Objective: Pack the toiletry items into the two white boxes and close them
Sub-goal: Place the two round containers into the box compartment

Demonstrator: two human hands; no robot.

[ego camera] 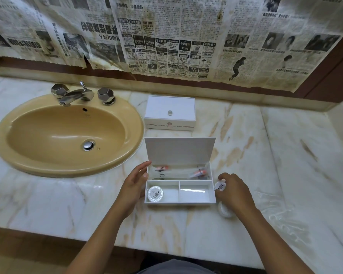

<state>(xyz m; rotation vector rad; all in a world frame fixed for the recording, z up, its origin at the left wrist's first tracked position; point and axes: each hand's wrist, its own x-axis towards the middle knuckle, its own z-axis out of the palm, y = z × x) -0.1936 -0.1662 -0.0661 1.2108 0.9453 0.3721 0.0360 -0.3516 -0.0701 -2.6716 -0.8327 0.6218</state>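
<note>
Right hand grasps a round soap just right of the open box; released left hand steadies its left wall.

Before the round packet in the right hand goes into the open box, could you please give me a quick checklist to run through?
1. Open box lid raised: ok.
2. Front right compartment free: ok.
3. Left hand steadying the box's left wall: ok.
4. Right hand grip on the round packet: ok.
5. Front left compartment holds a round soap: ok.
6. Second round item under the right hand, not yet packed: not ok.
</note>
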